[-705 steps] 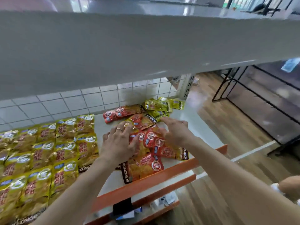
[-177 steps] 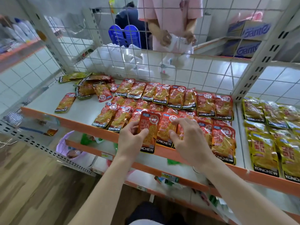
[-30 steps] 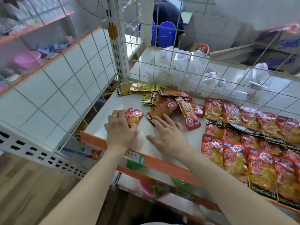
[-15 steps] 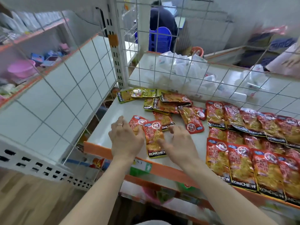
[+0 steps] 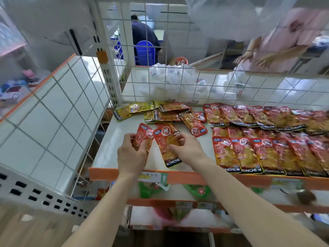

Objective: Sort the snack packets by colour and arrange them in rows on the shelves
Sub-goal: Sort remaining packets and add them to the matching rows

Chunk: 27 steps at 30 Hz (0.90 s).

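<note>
On the white shelf (image 5: 110, 150) my left hand (image 5: 132, 155) grips a red snack packet (image 5: 143, 135) by its lower end. My right hand (image 5: 187, 148) pinches a second red packet (image 5: 168, 145) that lies beside the first, its KONCHEW label toward me. To the right, red packets (image 5: 267, 154) lie in neat rows. At the back of the shelf sits a loose pile of yellow packets (image 5: 137, 109) and red packets (image 5: 178, 114).
A wire grid (image 5: 178, 82) backs the shelf, and a perforated post (image 5: 108, 75) stands at its left corner. The orange shelf lip (image 5: 187, 178) runs along the front. Another person's hands (image 5: 252, 59) reach behind the grid. Lower shelves hold more goods.
Both hands have lifted and drawn the two red packets slightly toward the front edge. My left hand now holds its packet more tightly, and the view has shifted a little closer.
</note>
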### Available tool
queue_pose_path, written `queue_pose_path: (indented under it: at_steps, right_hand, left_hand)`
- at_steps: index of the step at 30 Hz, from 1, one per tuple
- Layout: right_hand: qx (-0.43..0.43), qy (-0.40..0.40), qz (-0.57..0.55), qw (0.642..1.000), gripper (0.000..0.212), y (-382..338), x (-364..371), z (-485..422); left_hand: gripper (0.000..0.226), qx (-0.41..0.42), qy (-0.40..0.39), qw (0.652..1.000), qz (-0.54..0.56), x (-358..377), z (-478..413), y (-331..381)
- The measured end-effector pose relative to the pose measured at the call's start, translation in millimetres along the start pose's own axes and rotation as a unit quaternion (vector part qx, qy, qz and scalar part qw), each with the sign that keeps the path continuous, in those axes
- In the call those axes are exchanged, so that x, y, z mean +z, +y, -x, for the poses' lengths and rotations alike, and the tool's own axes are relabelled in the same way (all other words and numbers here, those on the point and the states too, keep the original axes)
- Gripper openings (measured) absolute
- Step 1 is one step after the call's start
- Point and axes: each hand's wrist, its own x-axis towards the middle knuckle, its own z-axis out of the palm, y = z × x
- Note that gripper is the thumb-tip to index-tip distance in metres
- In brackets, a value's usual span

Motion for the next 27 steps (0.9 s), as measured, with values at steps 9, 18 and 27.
queue_pose_path:
  at_steps: [9, 18, 27]
  right_hand:
    - [-0.004, 0.042, -0.091, 0.995, 0.034, 10, -47, 44]
    - [0.006, 0.116, -0.144, 0.983, 0.023, 41, -109, 82]
    - [0.029, 0.188, -0.181, 0.965, 0.012, 101, -201, 149]
  left_hand:
    - [0.020, -0.035, -0.092, 0.981, 0.166, -6, 9, 33]
    - [0.024, -0.047, -0.201, 0.947, 0.246, 30, 50, 85]
    - [0.020, -0.066, -0.281, 0.923, 0.254, 102, 127, 134]
